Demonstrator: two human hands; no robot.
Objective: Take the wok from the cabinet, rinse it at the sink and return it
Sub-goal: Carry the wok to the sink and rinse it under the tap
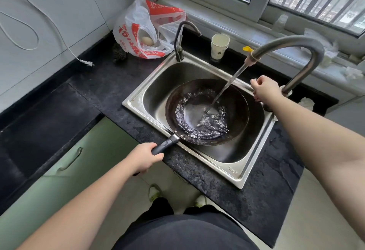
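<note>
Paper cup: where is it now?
Head view: the paper cup stands on the black counter behind the sink, between the two faucets, below the window sill.

I see a dark stone countertop (speckled) bearing a plastic bag, a paper cup and an inset steel sink.

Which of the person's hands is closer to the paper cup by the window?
Right. The right hand is at the big tap's base, just below and right of the paper cup; the left hand grips the wok handle far below it.
</note>
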